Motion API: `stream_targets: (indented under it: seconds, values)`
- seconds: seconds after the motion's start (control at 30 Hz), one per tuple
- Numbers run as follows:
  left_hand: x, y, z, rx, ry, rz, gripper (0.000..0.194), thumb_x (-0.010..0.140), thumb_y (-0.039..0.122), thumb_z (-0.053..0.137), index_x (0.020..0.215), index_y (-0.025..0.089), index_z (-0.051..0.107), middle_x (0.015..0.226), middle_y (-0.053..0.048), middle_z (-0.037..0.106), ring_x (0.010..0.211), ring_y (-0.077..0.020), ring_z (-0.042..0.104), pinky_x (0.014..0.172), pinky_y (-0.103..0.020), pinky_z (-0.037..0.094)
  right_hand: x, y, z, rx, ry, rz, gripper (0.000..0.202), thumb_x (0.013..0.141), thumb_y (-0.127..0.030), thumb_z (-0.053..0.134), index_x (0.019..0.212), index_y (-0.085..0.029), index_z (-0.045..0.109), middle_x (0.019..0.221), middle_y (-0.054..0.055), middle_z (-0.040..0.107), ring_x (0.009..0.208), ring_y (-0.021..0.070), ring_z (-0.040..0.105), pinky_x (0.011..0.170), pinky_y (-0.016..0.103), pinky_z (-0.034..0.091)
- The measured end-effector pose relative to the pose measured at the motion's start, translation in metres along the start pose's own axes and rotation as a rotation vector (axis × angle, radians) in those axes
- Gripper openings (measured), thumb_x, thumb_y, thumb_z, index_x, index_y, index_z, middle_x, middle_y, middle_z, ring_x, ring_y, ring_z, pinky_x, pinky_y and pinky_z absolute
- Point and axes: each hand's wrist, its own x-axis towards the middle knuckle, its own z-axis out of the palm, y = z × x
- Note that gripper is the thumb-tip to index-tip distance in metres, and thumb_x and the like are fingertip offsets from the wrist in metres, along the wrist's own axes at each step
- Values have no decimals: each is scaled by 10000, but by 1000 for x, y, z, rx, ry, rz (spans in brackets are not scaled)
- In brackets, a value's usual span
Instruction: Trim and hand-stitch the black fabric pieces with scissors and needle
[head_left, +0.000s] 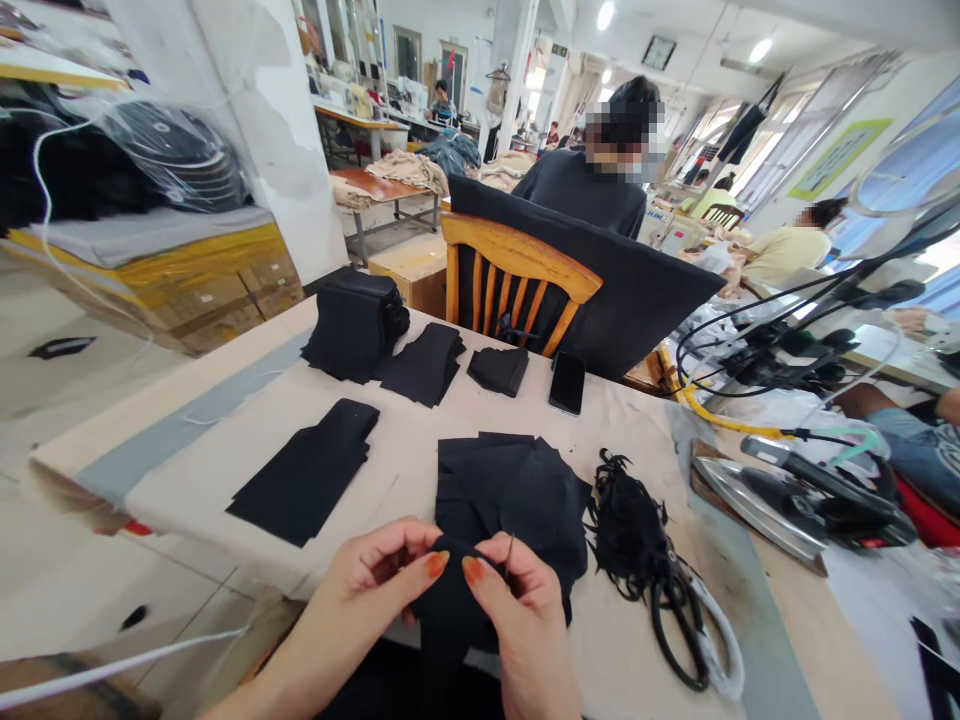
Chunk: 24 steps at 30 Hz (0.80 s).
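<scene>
My left hand [394, 575] pinches the edge of a black fabric piece [454, 610] between thumb and fingers, low over the front of the table. Close beside it, my right hand [517, 590] grips the same piece. A thin pointed dark tip [511, 550] sticks up from the right fingers; the rest of it is hidden. Just beyond both hands lies a loose pile of black fabric pieces [510, 485]. A neat stack of cut black pieces [307, 470] lies to the left.
Farther back stand a tall black fabric stack [352, 325], two smaller stacks and a phone [567, 383]. At right are black scraps [626, 520], scissors [679, 620] and an iron [795, 500] on its rest. A wooden chair [517, 260] and a seated person [592, 190] are beyond the table.
</scene>
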Motion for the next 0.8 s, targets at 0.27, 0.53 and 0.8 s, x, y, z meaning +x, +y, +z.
stream_targets:
  seconds: [0.27,0.53,0.8]
  values:
    - [-8,9,-4,319,57,346,113,832,292,634,790,271,737,667,24,565,629,-132,541,568,-221,413,-4,-20,-9,-633,-147,-562,230,923,-183,469,759,-190,630,702,8,606,645,129,514,615,252,381]
    - [-18,19,-1,385,39,499,190,801,148,643,824,306,746,661,35,630,592,-117,605,551,-188,464,-8,-37,-20,-938,-166,-888,127,859,-93,569,818,-182,650,653,16,623,598,142,501,584,286,344]
    - [-20,23,0,386,80,487,155,766,179,687,783,311,766,622,22,637,554,-135,602,513,-204,465,-11,-42,-12,-934,-116,-915,151,849,-92,565,767,-166,669,588,36,591,573,152,493,562,298,326]
